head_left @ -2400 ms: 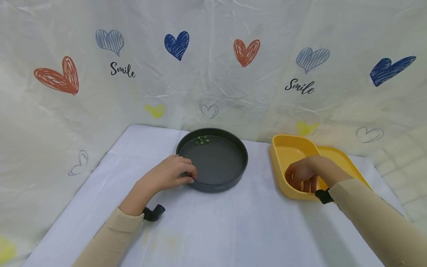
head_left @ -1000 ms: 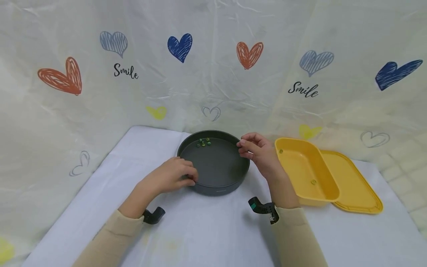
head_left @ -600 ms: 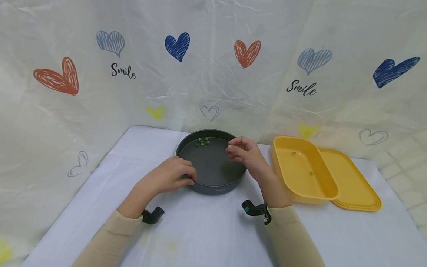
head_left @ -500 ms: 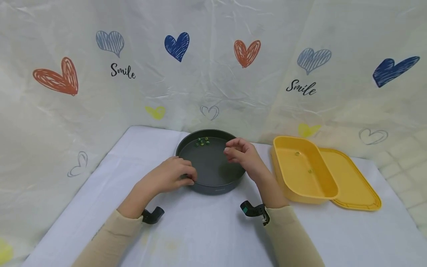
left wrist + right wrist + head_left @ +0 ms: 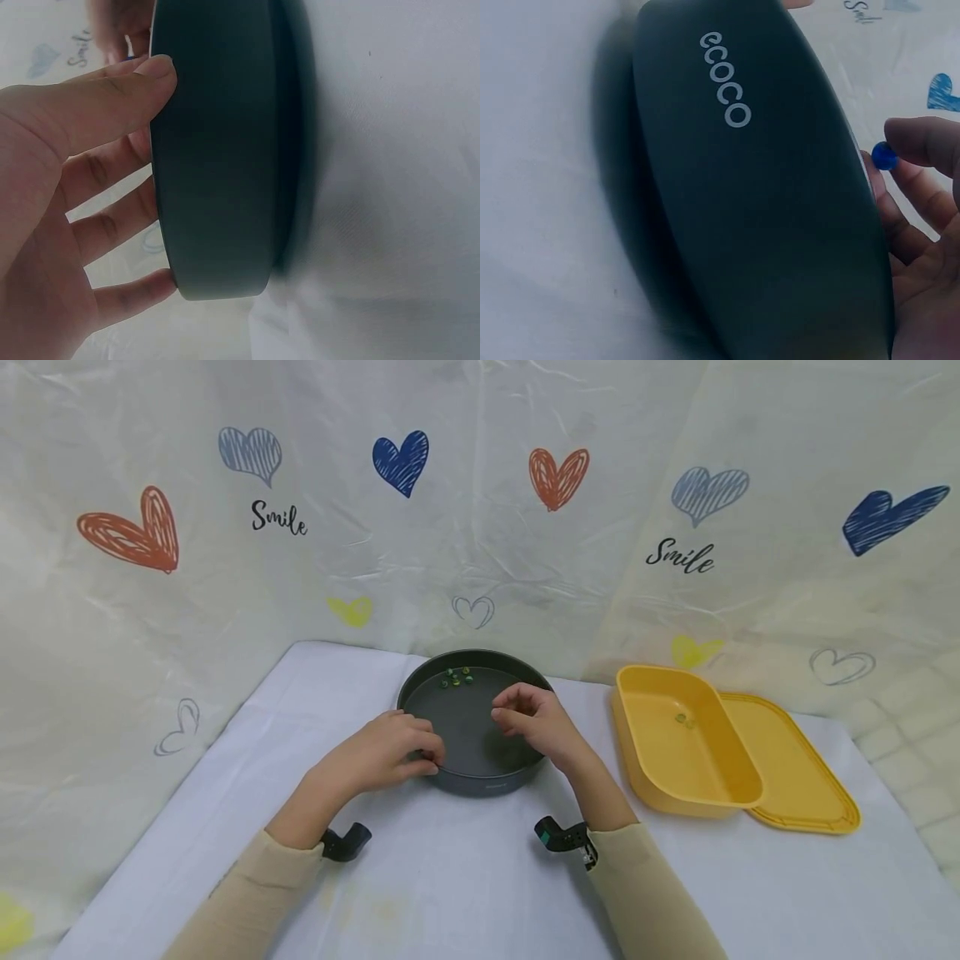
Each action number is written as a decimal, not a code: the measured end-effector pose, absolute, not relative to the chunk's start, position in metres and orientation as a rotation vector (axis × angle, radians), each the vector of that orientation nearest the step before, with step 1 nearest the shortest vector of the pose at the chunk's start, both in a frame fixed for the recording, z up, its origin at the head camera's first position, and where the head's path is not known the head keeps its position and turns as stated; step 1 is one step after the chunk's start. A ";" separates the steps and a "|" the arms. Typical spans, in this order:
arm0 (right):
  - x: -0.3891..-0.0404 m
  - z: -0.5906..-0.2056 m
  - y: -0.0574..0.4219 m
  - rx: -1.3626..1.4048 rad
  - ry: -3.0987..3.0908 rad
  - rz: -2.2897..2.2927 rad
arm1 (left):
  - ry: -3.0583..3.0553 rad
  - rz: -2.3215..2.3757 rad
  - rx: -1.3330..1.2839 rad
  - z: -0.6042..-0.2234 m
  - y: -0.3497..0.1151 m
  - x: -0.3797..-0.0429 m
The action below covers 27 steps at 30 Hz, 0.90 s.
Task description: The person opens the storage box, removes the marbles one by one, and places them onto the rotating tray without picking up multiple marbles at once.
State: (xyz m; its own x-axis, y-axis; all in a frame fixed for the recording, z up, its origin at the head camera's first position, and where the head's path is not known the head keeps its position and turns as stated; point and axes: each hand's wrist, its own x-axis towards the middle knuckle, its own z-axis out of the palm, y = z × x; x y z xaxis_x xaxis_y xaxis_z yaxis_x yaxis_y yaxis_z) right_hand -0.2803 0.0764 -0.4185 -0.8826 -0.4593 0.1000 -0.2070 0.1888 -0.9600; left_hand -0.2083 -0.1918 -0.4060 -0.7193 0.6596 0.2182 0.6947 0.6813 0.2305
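Observation:
A round dark tray [image 5: 468, 727] with a raised wall sits on the white cloth. Its near-left rim is gripped by my left hand [image 5: 386, 752], the thumb lying on the outer wall in the left wrist view. Over the tray's right part, my right hand [image 5: 536, 727] pinches a small blue marble [image 5: 884, 156] between thumb and fingertip. That marble is hidden by the fingers in the head view. Several small green marbles [image 5: 456, 677] lie together inside the tray near its far-left wall.
Right of the tray stands a yellow plastic box [image 5: 660, 768] with two small greenish marbles [image 5: 681, 718] on its floor. Its yellow lid [image 5: 813, 785] lies flat beside it, partly under the box. A plastic sheet printed with hearts [image 5: 555, 478] hangs behind.
My right hand has come out of the yellow box and moved left over the tray. The marbles in the box have rolled close together. My left hand stays on the rim.

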 end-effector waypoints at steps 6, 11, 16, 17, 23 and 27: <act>-0.278 -0.422 0.074 -0.738 2.419 -1.533 | -2.787 -0.453 -1.112 -0.407 -0.192 -0.209; -0.276 -0.424 0.070 -0.804 2.567 -1.321 | -2.787 -0.459 -1.109 -0.408 -0.192 -0.209; -0.274 -0.424 0.066 -0.895 2.669 -1.132 | -2.783 -0.470 -1.107 -0.407 -0.192 -0.209; -0.274 -0.425 0.065 -0.907 2.684 -1.094 | -2.782 -0.471 -1.108 -0.407 -0.192 -0.209; -0.272 -0.426 0.063 -0.925 2.737 -0.930 | -2.787 -0.468 -1.105 -0.406 -0.191 -0.208; -0.271 -0.426 0.062 -0.913 2.753 -0.881 | -2.793 -0.466 -1.102 -0.406 -0.191 -0.208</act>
State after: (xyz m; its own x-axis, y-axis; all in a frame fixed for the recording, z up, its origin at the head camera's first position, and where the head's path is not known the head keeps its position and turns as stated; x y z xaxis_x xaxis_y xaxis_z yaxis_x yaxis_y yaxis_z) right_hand -0.2711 0.0620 -0.4263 -0.8131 -0.5773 0.0749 -0.5136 0.6508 -0.5592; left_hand -0.2079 -0.1913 -0.4056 -0.7323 0.6491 0.2060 0.6808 0.6907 0.2438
